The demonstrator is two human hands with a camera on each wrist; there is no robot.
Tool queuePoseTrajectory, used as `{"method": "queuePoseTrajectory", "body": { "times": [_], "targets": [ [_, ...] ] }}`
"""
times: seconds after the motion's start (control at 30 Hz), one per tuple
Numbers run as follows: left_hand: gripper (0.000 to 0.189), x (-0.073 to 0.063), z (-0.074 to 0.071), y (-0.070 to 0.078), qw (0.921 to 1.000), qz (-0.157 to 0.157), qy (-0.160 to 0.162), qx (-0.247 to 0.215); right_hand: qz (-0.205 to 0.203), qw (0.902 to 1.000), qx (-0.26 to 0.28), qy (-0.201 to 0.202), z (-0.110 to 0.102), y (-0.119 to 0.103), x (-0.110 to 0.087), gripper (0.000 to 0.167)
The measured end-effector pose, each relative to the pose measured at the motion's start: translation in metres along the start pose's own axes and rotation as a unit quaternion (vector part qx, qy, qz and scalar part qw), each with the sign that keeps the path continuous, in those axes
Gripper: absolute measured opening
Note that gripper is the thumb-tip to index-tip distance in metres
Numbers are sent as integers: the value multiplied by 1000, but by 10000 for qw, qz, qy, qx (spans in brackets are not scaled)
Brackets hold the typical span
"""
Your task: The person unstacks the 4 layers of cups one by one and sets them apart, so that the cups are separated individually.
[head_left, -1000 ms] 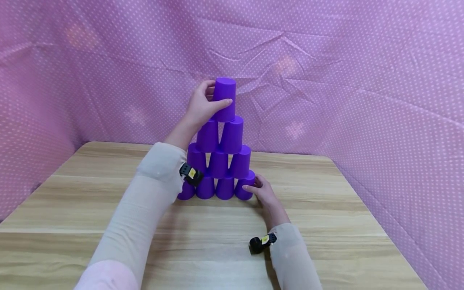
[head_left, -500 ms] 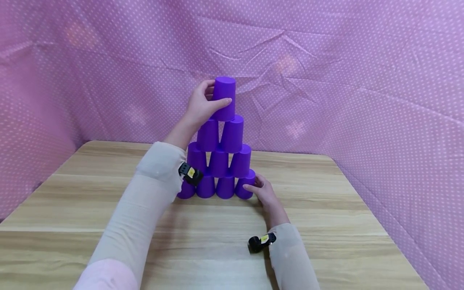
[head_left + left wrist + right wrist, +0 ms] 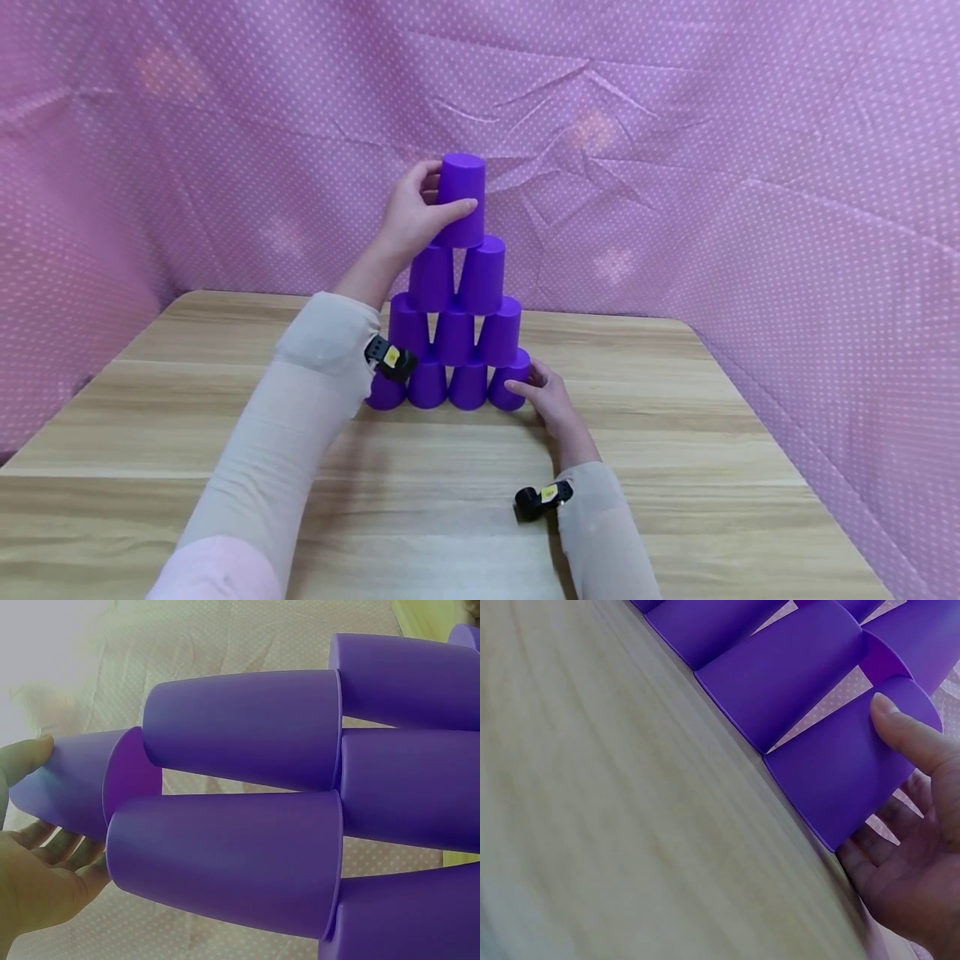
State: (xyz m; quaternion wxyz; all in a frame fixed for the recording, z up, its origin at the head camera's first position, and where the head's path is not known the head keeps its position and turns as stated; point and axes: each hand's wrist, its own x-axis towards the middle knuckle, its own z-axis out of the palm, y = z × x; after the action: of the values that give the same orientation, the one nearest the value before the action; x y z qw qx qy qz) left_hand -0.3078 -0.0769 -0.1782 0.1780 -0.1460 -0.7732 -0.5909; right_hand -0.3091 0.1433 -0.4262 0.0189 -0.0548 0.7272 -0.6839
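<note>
Upside-down purple cups stand stacked in a pyramid. My left hand (image 3: 411,210) grips the top cup (image 3: 463,187), thumb across its front and fingers behind. In the left wrist view, the inside of this top cup (image 3: 135,776) shows, and its rim is right at the bases of the two second-row cups (image 3: 225,862). Low on the right, my right hand (image 3: 551,398) holds the end cup of the bottom row (image 3: 508,387). The right wrist view has the thumb on that end cup (image 3: 847,765) and the other fingers round its far side.
The pyramid's third row has three cups (image 3: 453,337), and several form the bottom row on a wooden table (image 3: 450,500). My left forearm and its wrist camera (image 3: 392,358) partly hide the left side. Pink dotted cloth (image 3: 675,167) hangs behind and at both sides.
The top cup and my left hand have shifted slightly up and to the left against the cups below. My right hand keeps its place on the end cup.
</note>
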Motion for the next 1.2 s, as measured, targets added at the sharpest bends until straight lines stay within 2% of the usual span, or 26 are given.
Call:
{"method": "queuePoseTrajectory", "body": {
  "times": [0.27, 0.53, 0.77, 1.0, 1.2],
  "targets": [
    [61, -4, -7, 6, 9998, 129, 139, 18, -3, 10000, 30, -52, 0, 0, -1, 54],
    [58, -9, -28, 14, 9985, 192, 489, -159, -71, 9999, 20, -106, -1, 2, -1, 52],
    [57, -19, -49, 13, 9956, 139, 751, -550, -533, 9984, -1, -188, -2, 4, -5, 55],
    [56, -34, -67, 9, 9952, 149, 838, -475, -129, 9999, -45, -66, -2, 2, -2, 54],
    [56, -43, -83, -3, 9947, 136, 938, -402, -136, 9999, 29, -43, 0, 1, 0, 52]
  ]
}}
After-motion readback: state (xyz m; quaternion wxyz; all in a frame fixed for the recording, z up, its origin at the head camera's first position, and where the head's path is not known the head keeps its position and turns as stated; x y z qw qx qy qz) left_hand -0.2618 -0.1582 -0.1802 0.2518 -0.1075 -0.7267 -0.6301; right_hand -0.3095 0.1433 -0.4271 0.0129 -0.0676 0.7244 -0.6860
